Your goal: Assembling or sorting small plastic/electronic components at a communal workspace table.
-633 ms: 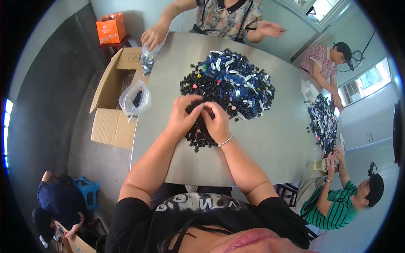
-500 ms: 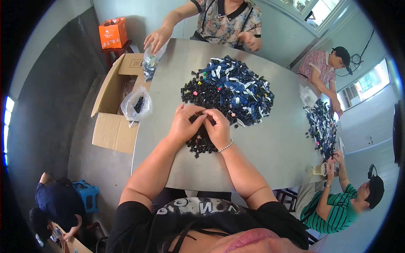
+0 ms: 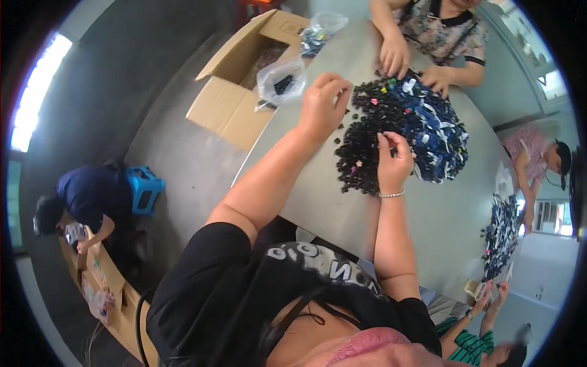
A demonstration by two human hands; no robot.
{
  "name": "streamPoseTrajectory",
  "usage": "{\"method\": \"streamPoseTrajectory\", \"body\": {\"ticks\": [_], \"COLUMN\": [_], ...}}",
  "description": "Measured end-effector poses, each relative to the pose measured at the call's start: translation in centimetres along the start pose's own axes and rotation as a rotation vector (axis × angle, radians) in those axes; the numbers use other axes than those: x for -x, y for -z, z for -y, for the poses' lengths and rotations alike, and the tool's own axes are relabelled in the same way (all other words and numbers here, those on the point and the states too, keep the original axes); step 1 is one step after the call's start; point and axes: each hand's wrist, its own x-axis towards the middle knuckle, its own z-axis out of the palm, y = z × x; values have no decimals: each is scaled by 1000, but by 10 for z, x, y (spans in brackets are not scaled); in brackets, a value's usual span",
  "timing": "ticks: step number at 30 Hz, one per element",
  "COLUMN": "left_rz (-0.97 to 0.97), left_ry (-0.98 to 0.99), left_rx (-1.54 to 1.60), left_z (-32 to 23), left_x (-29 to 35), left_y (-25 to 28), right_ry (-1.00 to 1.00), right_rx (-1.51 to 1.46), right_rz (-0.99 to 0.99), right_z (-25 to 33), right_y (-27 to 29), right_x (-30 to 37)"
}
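My left hand (image 3: 325, 109) hovers over the table's left side, between the pile and an open clear bag with black pieces inside (image 3: 282, 81). Its fingers are curled toward the thumb; anything between them is too small to make out. Above the near part of a heap of small black plastic pieces (image 3: 361, 150), my right hand (image 3: 396, 162) has thumb and fingertips pinched, with what they hold hidden. The heap runs into blue and white elongated pieces (image 3: 437, 137) on its right, dotted with a few pink, yellow and green bits.
Left of the metal table (image 3: 312, 208) stands an open cardboard box (image 3: 223, 113), with another filled bag (image 3: 317, 40) by its far corner. Across from me a person's hands (image 3: 396, 56) reach into the heap. A second pile (image 3: 501, 235) lies at the right, with people beside it. A blue stool (image 3: 145, 189) stands at left.
My hands were together over the heap and are now apart, the left one nearer the clear bag. The person opposite has moved a hand from the far bag to the heap. My view has turned left.
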Motion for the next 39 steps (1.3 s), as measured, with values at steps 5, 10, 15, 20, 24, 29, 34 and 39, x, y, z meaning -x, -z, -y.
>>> {"method": "streamPoseTrajectory", "body": {"ticks": [5,10,15,20,24,29,34,39], "left_rz": [-154,198,395,378,433,218,621,785], "left_ry": [86,469,526,500,359,5,474,251], "left_rx": [-310,-829,-912,-974,-1078,-651,-17,190], "left_z": [45,72,73,54,45,23,-16,-12], "left_x": [-11,-17,-17,-15,-12,-5,12,31], "left_y": [30,52,50,42,33,19,1,-11], "right_ry": [-21,-28,6,-2,4,15,66,63], "right_rx": [-65,-85,-109,-122,-95,-32,-55,-101], "right_rz": [20,33,31,25,31,32,74,122], "right_z": [-6,-1,-6,-3,-4,3,4,-3], "right_y": [-5,-6,-7,-7,-8,-3,-5,-5], "right_x": [6,8,9,7,4,0,3,6]}}
